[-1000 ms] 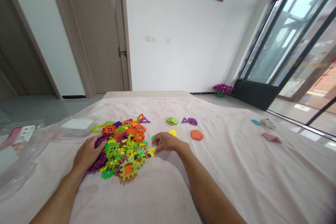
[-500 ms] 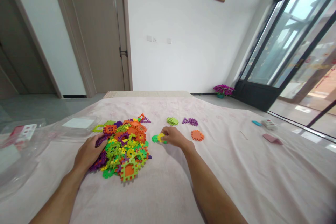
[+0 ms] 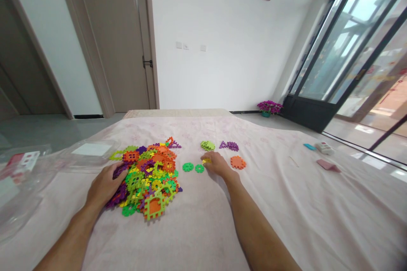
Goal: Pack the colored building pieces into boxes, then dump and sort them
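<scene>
A heap of colourful toothed plastic building pieces (image 3: 155, 163) lies left of centre on the cloth. My left hand (image 3: 106, 184) rests against its left side, thumb and fingers apart around purple pieces (image 3: 117, 194); some fingertips are hidden. Between the fingertips of my right hand (image 3: 214, 163) is a small yellow building piece (image 3: 206, 161), mostly covered by them. Two green gear-shaped pieces, a larger one (image 3: 188, 167) and a smaller one (image 3: 199, 168), lie flat just left of that hand. Beyond it sit stacked light-green pieces (image 3: 207, 145), and to its right an orange disc (image 3: 238, 162).
Purple pieces (image 3: 232, 146) lie at the back right of the small groups. Clear plastic packaging (image 3: 92, 152) spreads along the left. A pink cloth (image 3: 328, 165), a white box (image 3: 323, 148) and a blue item (image 3: 309, 147) lie far right on the bedsheet-like cover (image 3: 203, 228).
My right hand has shifted right and slightly away with the yellow piece, uncovering the smaller green piece on the cloth. My left hand stays by the heap. The view has shifted slightly.
</scene>
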The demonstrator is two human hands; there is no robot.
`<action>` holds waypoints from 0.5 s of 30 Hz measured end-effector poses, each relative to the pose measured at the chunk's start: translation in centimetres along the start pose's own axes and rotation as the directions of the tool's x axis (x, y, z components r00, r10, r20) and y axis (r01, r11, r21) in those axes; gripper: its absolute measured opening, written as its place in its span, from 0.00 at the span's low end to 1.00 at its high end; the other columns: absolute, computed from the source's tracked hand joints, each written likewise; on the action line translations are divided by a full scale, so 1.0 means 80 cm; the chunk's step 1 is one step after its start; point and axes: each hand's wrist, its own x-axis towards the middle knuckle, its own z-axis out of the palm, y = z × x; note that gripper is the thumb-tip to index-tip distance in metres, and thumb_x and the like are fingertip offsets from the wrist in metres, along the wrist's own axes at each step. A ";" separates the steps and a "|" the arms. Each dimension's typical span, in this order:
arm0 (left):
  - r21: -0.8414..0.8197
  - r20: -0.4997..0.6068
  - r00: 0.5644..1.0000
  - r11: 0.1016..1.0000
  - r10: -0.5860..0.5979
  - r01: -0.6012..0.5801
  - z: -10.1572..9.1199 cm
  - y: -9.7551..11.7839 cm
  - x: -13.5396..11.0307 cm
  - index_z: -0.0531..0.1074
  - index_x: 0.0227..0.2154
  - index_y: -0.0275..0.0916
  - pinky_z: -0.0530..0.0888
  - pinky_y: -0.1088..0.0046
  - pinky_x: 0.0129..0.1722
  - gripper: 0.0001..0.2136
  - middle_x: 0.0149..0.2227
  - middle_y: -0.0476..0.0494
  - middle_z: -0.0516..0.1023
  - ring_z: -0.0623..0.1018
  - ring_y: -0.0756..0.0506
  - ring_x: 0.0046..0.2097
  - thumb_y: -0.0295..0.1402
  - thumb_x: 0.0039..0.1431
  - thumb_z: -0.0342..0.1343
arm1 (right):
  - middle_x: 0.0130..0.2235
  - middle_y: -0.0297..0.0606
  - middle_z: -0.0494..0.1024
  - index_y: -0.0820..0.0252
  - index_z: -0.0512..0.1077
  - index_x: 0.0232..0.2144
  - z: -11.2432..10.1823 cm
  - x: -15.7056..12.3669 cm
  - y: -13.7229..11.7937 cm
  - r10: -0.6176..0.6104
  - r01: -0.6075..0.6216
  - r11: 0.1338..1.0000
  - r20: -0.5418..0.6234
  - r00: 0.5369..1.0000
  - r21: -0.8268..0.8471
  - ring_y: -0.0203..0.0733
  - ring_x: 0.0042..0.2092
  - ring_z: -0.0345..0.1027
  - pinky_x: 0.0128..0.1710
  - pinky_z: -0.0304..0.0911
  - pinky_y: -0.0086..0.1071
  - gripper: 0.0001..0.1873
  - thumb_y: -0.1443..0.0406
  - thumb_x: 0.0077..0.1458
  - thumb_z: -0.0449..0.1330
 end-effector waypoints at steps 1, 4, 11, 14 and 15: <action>-0.001 0.002 1.000 1.000 0.000 0.000 0.000 0.000 0.000 0.73 0.56 0.39 0.68 0.57 0.62 0.28 0.59 0.36 0.75 0.74 0.35 0.60 0.53 0.63 0.47 | 0.52 0.39 0.80 0.53 0.80 0.46 0.000 0.000 -0.001 0.013 -0.013 1.000 0.005 1.000 -0.004 0.47 0.55 0.70 0.57 0.60 0.36 0.17 0.68 0.54 0.63; -0.007 0.004 1.000 1.000 -0.008 0.009 -0.001 0.001 -0.001 0.73 0.56 0.39 0.68 0.57 0.63 0.28 0.60 0.36 0.75 0.74 0.35 0.61 0.53 0.63 0.47 | 0.51 0.43 0.80 0.57 0.80 0.46 -0.005 -0.004 -0.005 0.087 -0.087 0.994 -0.012 0.996 -0.059 0.47 0.54 0.70 0.55 0.60 0.36 0.16 0.68 0.55 0.61; -0.008 -0.001 1.000 1.000 -0.014 0.014 -0.003 0.005 -0.002 0.73 0.56 0.39 0.68 0.56 0.62 0.28 0.59 0.36 0.75 0.74 0.35 0.60 0.52 0.62 0.47 | 0.49 0.43 0.80 0.55 0.81 0.46 -0.029 -0.010 -0.034 0.057 -0.067 0.979 -0.060 0.997 -0.192 0.49 0.52 0.69 0.51 0.60 0.36 0.18 0.69 0.52 0.64; 0.000 0.007 1.000 1.000 -0.018 0.018 -0.004 0.007 -0.003 0.73 0.56 0.38 0.68 0.56 0.62 0.28 0.59 0.35 0.75 0.74 0.35 0.60 0.52 0.62 0.47 | 0.42 0.39 0.82 0.53 0.82 0.42 -0.033 -0.009 -0.051 0.048 -0.033 0.984 0.082 0.995 -0.175 0.47 0.46 0.72 0.43 0.61 0.34 0.15 0.67 0.50 0.67; 0.000 0.005 1.000 1.000 -0.017 0.017 -0.004 0.008 -0.003 0.73 0.56 0.38 0.68 0.56 0.62 0.28 0.59 0.35 0.75 0.74 0.35 0.60 0.52 0.62 0.47 | 0.40 0.38 0.82 0.53 0.83 0.41 -0.032 -0.008 -0.055 0.066 -0.045 0.986 0.127 0.990 -0.163 0.46 0.44 0.72 0.40 0.60 0.33 0.15 0.67 0.49 0.67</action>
